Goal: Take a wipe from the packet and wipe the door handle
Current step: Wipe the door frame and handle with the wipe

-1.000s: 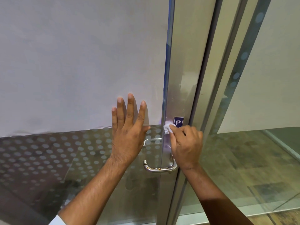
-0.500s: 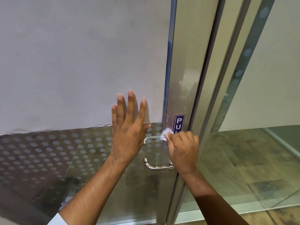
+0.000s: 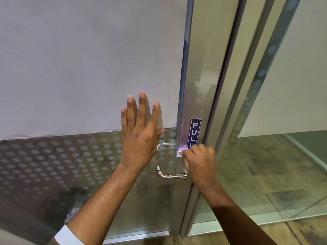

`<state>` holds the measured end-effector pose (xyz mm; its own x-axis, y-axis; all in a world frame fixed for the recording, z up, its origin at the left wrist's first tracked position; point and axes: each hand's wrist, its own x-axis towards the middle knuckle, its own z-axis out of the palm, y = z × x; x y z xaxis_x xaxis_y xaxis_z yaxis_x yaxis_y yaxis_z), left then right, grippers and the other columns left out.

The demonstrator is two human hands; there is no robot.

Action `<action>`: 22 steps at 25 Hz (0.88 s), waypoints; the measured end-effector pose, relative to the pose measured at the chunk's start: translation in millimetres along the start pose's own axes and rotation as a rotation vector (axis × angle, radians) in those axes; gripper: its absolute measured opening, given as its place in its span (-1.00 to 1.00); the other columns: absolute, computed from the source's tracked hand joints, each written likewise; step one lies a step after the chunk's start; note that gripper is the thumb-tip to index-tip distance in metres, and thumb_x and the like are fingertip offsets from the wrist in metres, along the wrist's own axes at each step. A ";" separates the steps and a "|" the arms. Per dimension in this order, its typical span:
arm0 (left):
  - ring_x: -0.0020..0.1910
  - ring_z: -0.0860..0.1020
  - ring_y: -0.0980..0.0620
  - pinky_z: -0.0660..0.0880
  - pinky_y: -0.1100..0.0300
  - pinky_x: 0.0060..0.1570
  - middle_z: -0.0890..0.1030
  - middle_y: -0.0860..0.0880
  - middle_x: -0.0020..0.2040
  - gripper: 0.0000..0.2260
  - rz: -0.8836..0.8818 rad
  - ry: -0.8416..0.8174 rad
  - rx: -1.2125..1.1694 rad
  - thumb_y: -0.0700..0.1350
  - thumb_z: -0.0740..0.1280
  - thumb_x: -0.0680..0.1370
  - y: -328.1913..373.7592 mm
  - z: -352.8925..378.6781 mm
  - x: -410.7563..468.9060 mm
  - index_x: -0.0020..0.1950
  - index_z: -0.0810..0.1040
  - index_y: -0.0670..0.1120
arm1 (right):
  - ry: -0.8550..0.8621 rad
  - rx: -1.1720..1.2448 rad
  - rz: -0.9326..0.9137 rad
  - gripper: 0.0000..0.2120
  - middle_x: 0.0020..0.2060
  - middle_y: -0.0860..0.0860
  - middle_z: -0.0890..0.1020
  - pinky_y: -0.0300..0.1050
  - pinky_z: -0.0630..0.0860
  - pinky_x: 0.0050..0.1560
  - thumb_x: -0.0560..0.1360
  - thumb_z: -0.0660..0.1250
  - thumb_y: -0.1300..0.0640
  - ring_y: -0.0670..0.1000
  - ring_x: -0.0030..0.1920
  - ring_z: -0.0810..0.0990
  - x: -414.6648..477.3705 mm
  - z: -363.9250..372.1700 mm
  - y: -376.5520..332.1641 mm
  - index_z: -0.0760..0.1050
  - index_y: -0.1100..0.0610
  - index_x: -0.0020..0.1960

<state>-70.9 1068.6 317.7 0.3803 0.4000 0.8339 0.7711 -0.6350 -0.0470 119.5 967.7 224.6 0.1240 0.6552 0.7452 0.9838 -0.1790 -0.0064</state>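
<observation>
- Well, the wet wipe point(image 3: 179, 153) is a small white scrap, soft and limp by the look of it; it will crumple to any shape, so it wants bunching in the fingertips and pressing round the metal, not holding by an edge.
- It sits at the door's edge, just below the blue PULL sticker point(image 3: 195, 132), pinched in the right hand point(image 3: 200, 164) with only a corner peeping out.
- The right hand's fingers are curled shut on that wipe, knuckles up, pressing it where the door handle point(image 3: 170, 175) meets the aluminium stile point(image 3: 201, 85); whether it touches the handle's grip or only the frame I cannot tell, for the fist hides it.
- The handle itself is a polished steel bar, stiff and likely slick; its lower bar shows brownish spots, so I would judge it needs a firm rub there.
- The left hand point(image 3: 139, 138) lies flat on the glass door panel point(image 3: 79, 165), fingers spread wide and straight, holding nothing, seemingly steadying the door.
- No wipe packet is in sight.
</observation>
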 end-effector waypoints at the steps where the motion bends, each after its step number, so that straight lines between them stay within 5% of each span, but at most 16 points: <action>1: 0.67 -0.12 -0.36 -0.17 -0.28 0.67 0.08 -0.39 0.70 -0.22 -0.004 0.001 -0.005 0.06 0.47 0.64 0.4 0.0 0.0 0.73 0.16 -0.15 | -0.005 0.011 0.007 -0.80 -0.36 -0.02 0.50 -0.01 0.25 -0.24 0.41 0.57 0.20 0.09 -0.27 0.40 0.1 0.2 0.5 0.56 0.01 -0.20; 7: 0.69 -0.03 -0.43 -0.18 -0.27 0.67 0.10 -0.39 0.70 -0.20 0.002 0.009 -0.009 0.05 0.49 0.63 0.3 0.6 -0.1 0.73 0.16 -0.14 | 0.201 0.148 0.225 -0.79 -0.37 -0.02 0.58 -0.03 0.20 -0.20 0.55 0.49 -0.03 0.10 -0.27 0.47 46.3 -31.5 -13.2 0.60 0.02 -0.21; 15: 0.67 -0.09 -0.36 -0.18 -0.27 0.67 0.11 -0.39 0.69 -0.19 0.005 0.018 -0.019 0.07 0.51 0.62 -2.4 2.6 0.4 0.73 0.18 -0.14 | -0.229 -0.011 0.289 -0.74 -0.42 -0.06 0.60 0.00 0.36 -0.20 0.45 0.55 -0.07 0.09 -0.25 0.48 1.4 -2.8 -24.4 0.54 0.01 -0.28; 22: 0.66 -0.10 -0.36 -0.17 -0.28 0.66 0.11 -0.39 0.69 -0.21 -0.002 0.014 -0.018 0.07 0.50 0.62 -1.4 2.7 -0.3 0.72 0.20 -0.15 | -0.017 0.036 0.348 -0.77 -0.37 -0.05 0.62 0.00 0.31 -0.18 0.51 0.47 -0.14 0.09 -0.22 0.50 32.4 -27.5 -24.7 0.59 0.00 -0.17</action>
<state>-70.6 1071.2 316.1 0.3712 0.3920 0.8417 0.7624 -0.6462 -0.0353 95.7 973.2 267.2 0.4549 0.5713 0.6831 0.8859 -0.3685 -0.2818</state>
